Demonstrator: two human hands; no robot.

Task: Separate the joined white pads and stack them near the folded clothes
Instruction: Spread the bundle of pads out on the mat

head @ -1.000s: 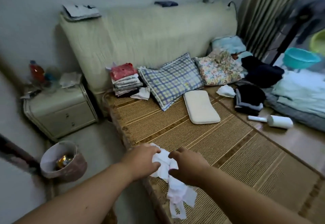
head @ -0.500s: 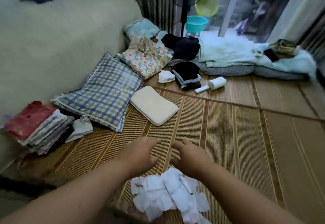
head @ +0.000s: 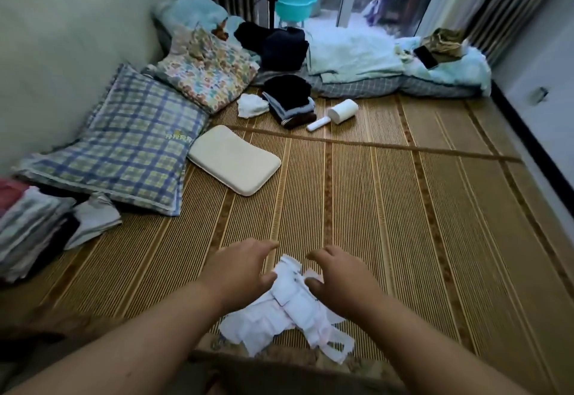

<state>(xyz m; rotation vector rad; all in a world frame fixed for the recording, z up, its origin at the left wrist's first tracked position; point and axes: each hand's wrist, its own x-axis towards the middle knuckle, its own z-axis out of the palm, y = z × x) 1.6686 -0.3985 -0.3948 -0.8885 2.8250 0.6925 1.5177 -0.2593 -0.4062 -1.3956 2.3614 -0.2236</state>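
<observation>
A loose heap of joined white pads lies on the bamboo mat close to its near edge. My left hand hovers over the heap's left side with fingers spread, thumb near the top pad. My right hand hovers over the right side, fingers apart too. Neither hand holds anything. A stack of folded clothes sits at the far left edge, with a folded white cloth leaning beside it. A second folded pile, dark, lies farther back.
A plaid pillow, a floral pillow and a small cream pillow lie along the left wall. A lint roller and a white rag rest near the dark pile. Crumpled bedding fills the back.
The view swung right from the bed's corner to the mat. My hands let go of the pads, which now lie on the mat, and my fingers have opened above them.
</observation>
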